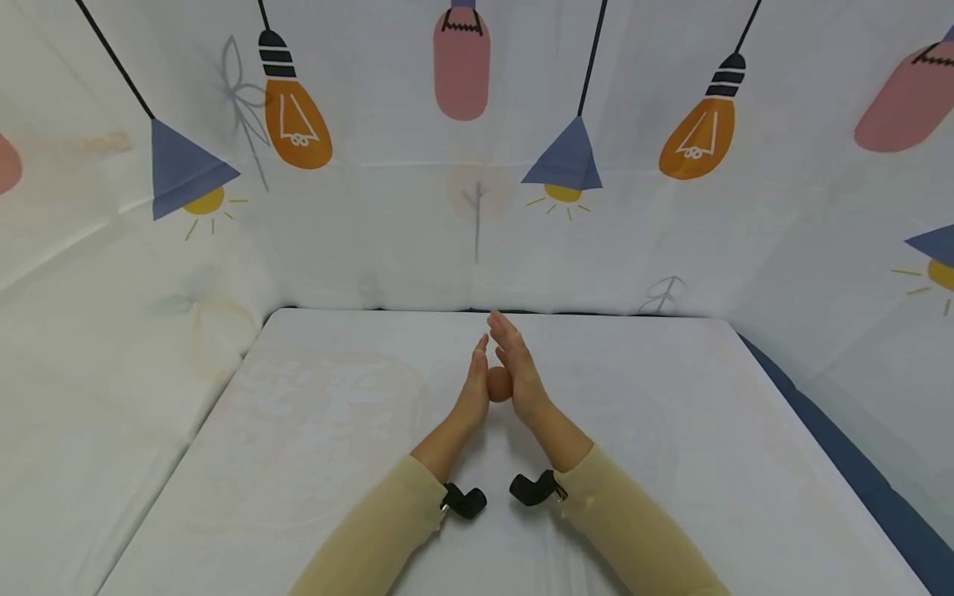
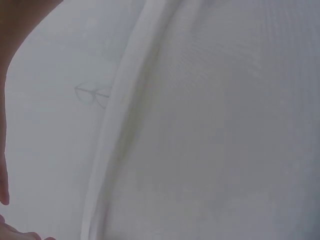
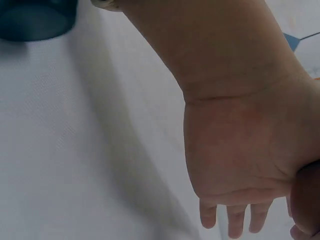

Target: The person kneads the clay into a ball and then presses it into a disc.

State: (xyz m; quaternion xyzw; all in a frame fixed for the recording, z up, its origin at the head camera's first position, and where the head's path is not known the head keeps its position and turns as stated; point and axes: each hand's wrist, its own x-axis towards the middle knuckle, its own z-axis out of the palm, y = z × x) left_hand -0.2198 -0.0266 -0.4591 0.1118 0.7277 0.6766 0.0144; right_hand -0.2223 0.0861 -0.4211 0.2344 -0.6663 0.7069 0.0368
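Observation:
A small reddish-brown ball (image 1: 499,385) sits between my two palms, above the middle of the table near its far side. My left hand (image 1: 471,396) presses it from the left, fingers straight and pointing up and away. From the other side my right hand (image 1: 525,379) presses with its palm, its fingers also extended and reaching a little higher. In the right wrist view, the palm side of the right hand (image 3: 240,145) shows, with the dark ball (image 3: 307,200) cut off at the right edge. The left wrist view catches only slivers of hand at its left edge.
A white-covered table (image 1: 335,430) lies under both arms. Behind it hangs a white cloth (image 1: 402,223) printed with lamps and bulbs. Each beige sleeve has a black wrist camera (image 1: 465,502) at its cuff. Dark blue fabric (image 1: 835,439) runs along the table's right edge.

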